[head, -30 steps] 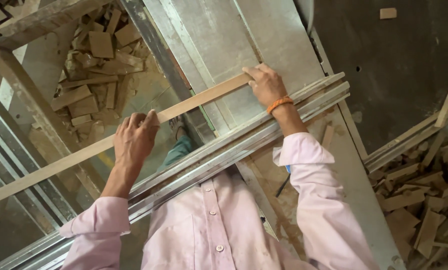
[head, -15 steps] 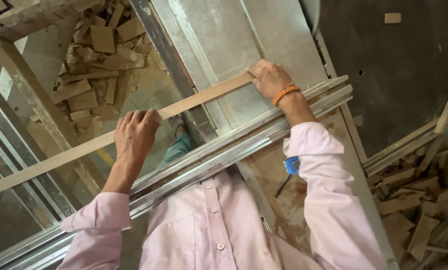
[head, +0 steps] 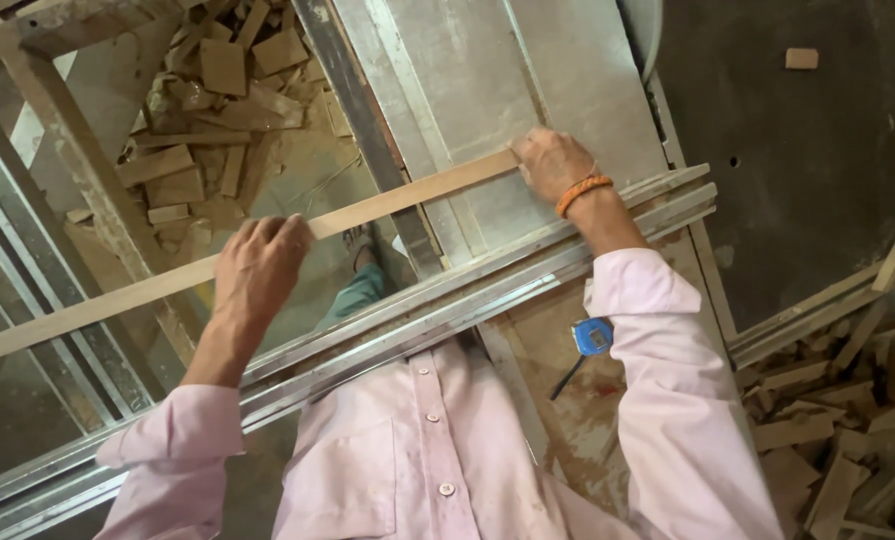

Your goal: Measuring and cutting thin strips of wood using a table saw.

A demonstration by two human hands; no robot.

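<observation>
Above the metal rails (head: 487, 290), left hand (head: 259, 265) and right hand (head: 552, 165) grip a wooden strip (head: 397, 200) near offcuts (head: 207, 120).

A pale tan strip (head: 267, 245) was held by both hands. Pale pink sleeves (head: 657, 360) and a pale pink shirt with white buttons were worn, with an orange band (head: 582, 193) on the right wrist. Grey metal rails (head: 487, 285) were seen, a blue tape measure (head: 593, 337), and light brown offcuts (head: 217, 110).
</observation>
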